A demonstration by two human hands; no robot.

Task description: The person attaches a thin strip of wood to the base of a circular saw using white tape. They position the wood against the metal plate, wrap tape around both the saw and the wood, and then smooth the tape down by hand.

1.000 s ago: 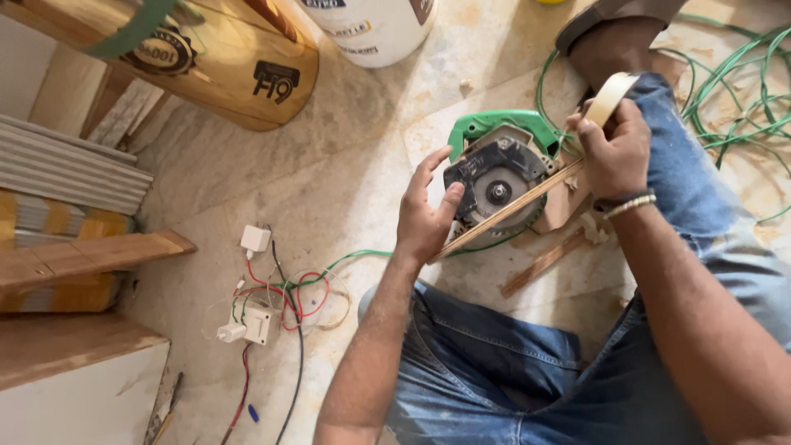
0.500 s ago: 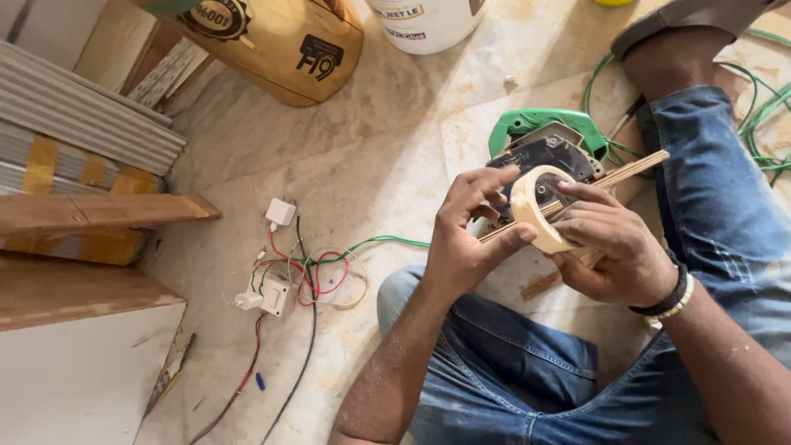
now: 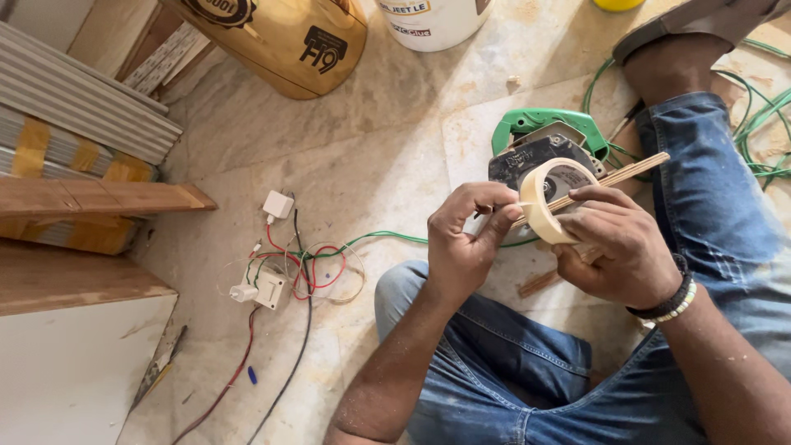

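Note:
My right hand (image 3: 618, 247) holds a roll of cream masking tape (image 3: 540, 202) upright in front of me, along with a thin wooden strip (image 3: 630, 173) that runs up to the right. My left hand (image 3: 465, 243) pinches at the edge of the roll with thumb and forefinger. Just behind the roll, on the stone floor, lies a green circular saw (image 3: 544, 136) with a dark guard. My knees in blue jeans frame the hands.
A tangle of red, green and black wires with white plugs (image 3: 276, 272) lies to the left. A golden container (image 3: 272, 37) and a white bucket (image 3: 432, 21) stand at the back. Wooden boards (image 3: 99, 198) and panels are stacked at left. Green cable (image 3: 762, 107) coils at right.
My left hand left the saw and came to the tape roll. My right hand brought the roll and strip down in front of me. The view shifted slightly.

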